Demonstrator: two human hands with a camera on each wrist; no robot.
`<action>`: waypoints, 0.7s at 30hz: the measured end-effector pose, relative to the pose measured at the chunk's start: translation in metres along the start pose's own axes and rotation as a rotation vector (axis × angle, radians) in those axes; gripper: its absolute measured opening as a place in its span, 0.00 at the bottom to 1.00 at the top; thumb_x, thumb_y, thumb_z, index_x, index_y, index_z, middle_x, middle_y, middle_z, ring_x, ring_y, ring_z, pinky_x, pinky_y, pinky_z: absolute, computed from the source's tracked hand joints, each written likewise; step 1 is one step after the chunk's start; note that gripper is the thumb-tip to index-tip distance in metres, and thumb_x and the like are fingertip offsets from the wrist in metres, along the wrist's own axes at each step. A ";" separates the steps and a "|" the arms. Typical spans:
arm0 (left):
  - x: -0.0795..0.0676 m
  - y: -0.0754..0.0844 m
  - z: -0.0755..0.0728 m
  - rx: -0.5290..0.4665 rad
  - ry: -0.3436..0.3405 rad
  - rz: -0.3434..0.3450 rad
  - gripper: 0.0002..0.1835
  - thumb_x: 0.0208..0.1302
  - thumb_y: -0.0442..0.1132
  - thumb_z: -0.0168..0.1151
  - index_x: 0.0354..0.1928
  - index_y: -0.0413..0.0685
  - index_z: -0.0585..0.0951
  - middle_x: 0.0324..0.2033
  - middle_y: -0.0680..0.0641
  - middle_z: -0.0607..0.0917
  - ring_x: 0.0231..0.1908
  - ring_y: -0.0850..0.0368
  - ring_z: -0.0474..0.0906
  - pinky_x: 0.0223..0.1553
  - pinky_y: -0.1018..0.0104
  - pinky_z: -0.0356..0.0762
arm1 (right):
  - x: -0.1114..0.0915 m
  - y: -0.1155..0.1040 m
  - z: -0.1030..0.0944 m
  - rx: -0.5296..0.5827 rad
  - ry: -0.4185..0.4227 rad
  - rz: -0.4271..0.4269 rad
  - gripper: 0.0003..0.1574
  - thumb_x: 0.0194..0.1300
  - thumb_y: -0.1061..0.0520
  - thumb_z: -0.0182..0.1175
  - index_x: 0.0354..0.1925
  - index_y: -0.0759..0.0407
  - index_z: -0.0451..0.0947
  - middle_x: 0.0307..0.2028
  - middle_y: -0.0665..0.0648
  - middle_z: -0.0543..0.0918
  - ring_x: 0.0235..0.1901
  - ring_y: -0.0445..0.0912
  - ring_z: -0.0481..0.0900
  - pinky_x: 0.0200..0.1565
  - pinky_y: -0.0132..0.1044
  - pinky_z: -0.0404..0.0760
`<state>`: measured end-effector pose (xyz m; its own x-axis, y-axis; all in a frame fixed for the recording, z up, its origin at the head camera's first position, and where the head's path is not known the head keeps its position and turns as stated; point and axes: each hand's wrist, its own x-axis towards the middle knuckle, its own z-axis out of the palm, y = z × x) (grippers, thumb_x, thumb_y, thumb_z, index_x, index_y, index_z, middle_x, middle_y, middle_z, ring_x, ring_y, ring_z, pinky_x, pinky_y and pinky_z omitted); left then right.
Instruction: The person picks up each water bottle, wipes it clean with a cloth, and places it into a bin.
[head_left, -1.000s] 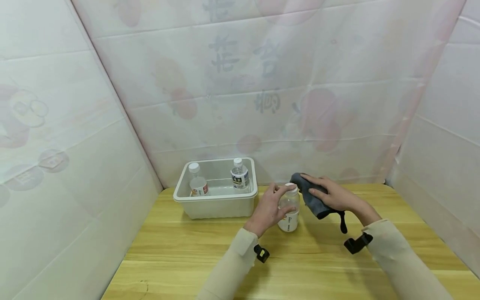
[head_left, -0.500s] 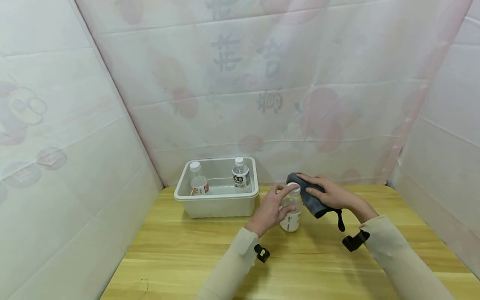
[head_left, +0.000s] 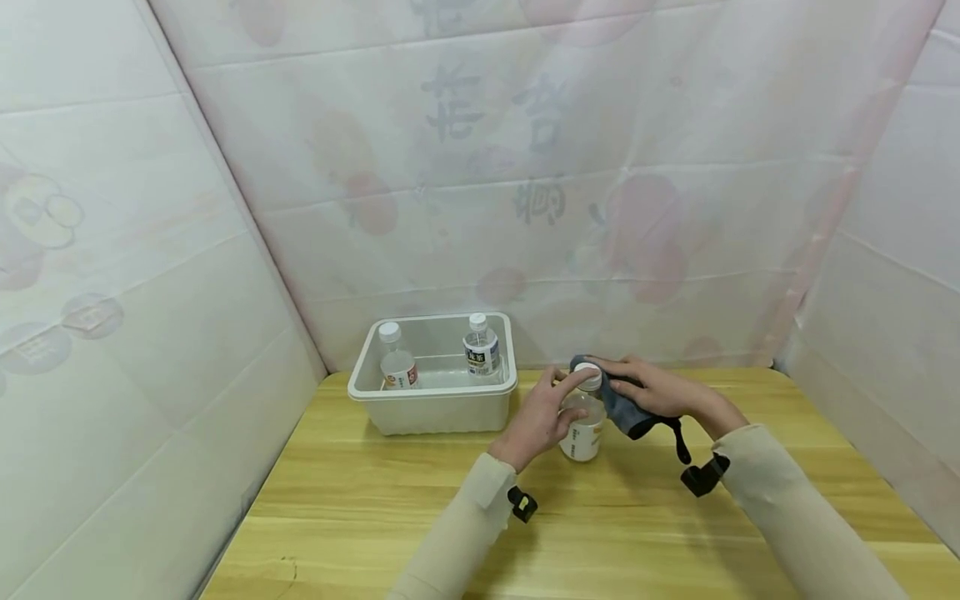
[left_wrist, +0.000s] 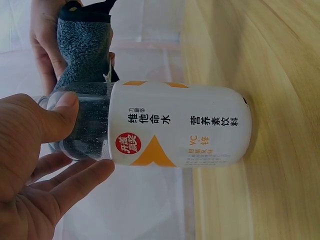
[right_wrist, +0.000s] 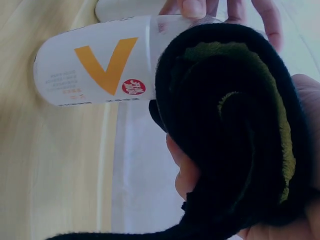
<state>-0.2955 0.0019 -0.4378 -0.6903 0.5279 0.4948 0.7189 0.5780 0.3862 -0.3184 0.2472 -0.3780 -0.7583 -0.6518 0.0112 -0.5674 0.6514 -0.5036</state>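
Observation:
A clear plastic bottle (head_left: 582,440) with a white cap and white-and-orange label stands upright on the wooden table. My left hand (head_left: 534,423) holds it around the upper part, thumb on one side and fingers on the other in the left wrist view. In my right hand (head_left: 660,390) is a rolled grey cloth (head_left: 627,413) with a dark edge and a hanging loop. The cloth touches the bottle's neck and shoulder from the right. Close up in the right wrist view, the cloth's dark rolled end (right_wrist: 220,125) hides most of the right hand and the bottle's top.
Left of the hands stands a white plastic bin (head_left: 435,414). Inside it are a white-capped bottle (head_left: 397,367) at the left and a dark-labelled bottle (head_left: 481,350) at the right. Printed sheets enclose the table (head_left: 360,517) at the back and sides.
The right hand and cloth have shifted left and slightly down against the bottle's neck. The bottle has moved a little right and turned, so a different side of its label shows.

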 end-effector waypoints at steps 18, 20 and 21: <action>0.001 0.001 0.001 0.012 0.026 0.020 0.35 0.70 0.40 0.65 0.75 0.68 0.63 0.49 0.45 0.73 0.29 0.65 0.71 0.31 0.80 0.71 | 0.002 0.008 0.010 0.062 -0.062 0.089 0.32 0.81 0.59 0.44 0.78 0.65 0.55 0.64 0.75 0.68 0.49 0.53 0.75 0.48 0.46 0.74; 0.000 0.002 0.000 0.018 0.025 0.018 0.35 0.70 0.41 0.64 0.75 0.68 0.64 0.50 0.45 0.73 0.30 0.65 0.73 0.32 0.80 0.71 | 0.001 0.011 0.014 0.062 -0.061 0.085 0.32 0.81 0.59 0.44 0.77 0.66 0.56 0.65 0.76 0.67 0.54 0.60 0.76 0.53 0.52 0.76; 0.000 0.002 0.000 0.020 0.023 0.017 0.34 0.70 0.41 0.64 0.75 0.68 0.64 0.50 0.45 0.73 0.31 0.64 0.73 0.32 0.80 0.72 | 0.001 0.013 0.016 0.063 -0.059 0.081 0.31 0.81 0.59 0.44 0.77 0.67 0.56 0.65 0.76 0.67 0.56 0.62 0.75 0.54 0.54 0.77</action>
<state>-0.2941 0.0031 -0.4372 -0.6757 0.5236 0.5189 0.7286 0.5815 0.3620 -0.3216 0.2489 -0.3980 -0.7796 -0.6210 -0.0812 -0.4828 0.6784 -0.5538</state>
